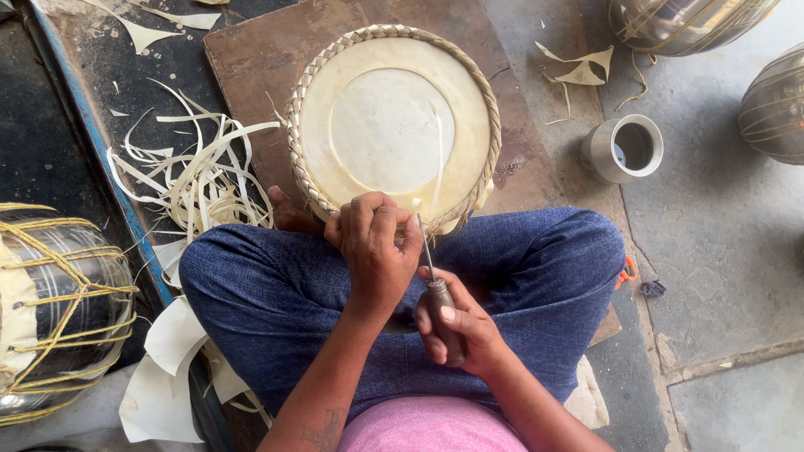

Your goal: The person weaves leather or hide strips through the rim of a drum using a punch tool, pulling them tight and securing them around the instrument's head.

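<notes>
One round drum head (392, 125), pale cream skin with a lighter circle in the middle, rim bound in a braided tan strip all the way around. It lies flat on a brown board (251, 59), its near edge at the person's crossed legs in blue jeans (276, 293). One thin pale strip (437, 163) runs up across the skin from the near rim.

Left hand (373, 247) curled, fingers pinched together at the near rim of the drum head; exactly what it pinches, can't tell. Right hand (465, 326) closed around the dark wooden handle of one awl (434, 280), metal shaft pointing up toward the rim next to the left hand.

One metal cup (624, 149) stands on the floor to the right. Three metal drum shells at frame edges: one on the left laced with yellow cord (59, 310), two at upper right (687, 21). One pile of pale strip trimmings (197, 172) left of the board.
</notes>
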